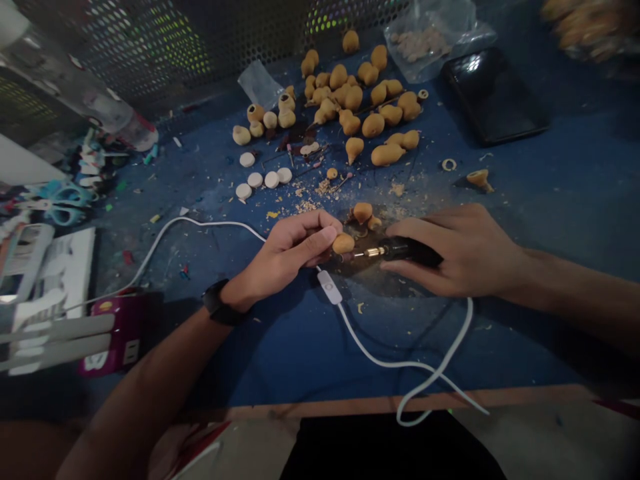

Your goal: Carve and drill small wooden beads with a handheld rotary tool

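Note:
Pinched between thumb and fingers of my left hand is a small tan gourd. My right hand is wrapped round a black rotary tool with a brass chuck. Its thin bit points left and meets the lower edge of the gourd; I cannot tell how deep it goes. Cut gourd pieces lie just beyond the gourd. A white cord with an inline switch runs below both hands, and a black band circles my left wrist.
Several whole gourds cover the back of the blue table. White discs, loose bits and shavings lie nearer. A black tablet-like device lies back right. Scissors and a purple power block sit left.

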Tool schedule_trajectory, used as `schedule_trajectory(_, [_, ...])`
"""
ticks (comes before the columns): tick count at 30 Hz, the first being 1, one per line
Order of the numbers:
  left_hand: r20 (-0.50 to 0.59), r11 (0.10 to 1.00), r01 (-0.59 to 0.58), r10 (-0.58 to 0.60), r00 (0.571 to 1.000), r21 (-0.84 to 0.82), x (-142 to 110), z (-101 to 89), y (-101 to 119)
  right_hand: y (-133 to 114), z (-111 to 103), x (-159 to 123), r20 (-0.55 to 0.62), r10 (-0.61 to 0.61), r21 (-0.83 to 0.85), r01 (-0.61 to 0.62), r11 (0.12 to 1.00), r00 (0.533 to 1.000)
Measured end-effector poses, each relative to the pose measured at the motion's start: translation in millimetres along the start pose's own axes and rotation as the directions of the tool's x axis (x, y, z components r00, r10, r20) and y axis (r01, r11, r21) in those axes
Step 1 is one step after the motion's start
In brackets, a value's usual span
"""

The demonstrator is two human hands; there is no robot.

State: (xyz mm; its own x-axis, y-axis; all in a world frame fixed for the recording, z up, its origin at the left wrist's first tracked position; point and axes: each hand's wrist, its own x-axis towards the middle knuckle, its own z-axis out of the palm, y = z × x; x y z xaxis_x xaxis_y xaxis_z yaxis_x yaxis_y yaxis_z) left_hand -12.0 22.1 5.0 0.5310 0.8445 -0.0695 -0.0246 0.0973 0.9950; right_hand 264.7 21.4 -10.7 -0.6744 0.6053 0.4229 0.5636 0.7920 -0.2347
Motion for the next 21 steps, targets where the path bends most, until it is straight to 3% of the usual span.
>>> schedule_trajectory(10, [-0.063, 0.997, -0.03, 0.035, 0.997, 0.07, 2.8, 3.0, 1.1, -0.8, -0.5, -0.6, 0.009, 0.018, -0.024, -0.018, 1.0, 1.0])
schedule_trajectory(21, [-0.043, 0.994, -0.039, 0.043, 0.998, 0.104, 2.6, 3.4, 2.3, -0.8, -1.1, 0.5, 0.015, 0.082, 0.025, -0.082, 0.996, 0.997])
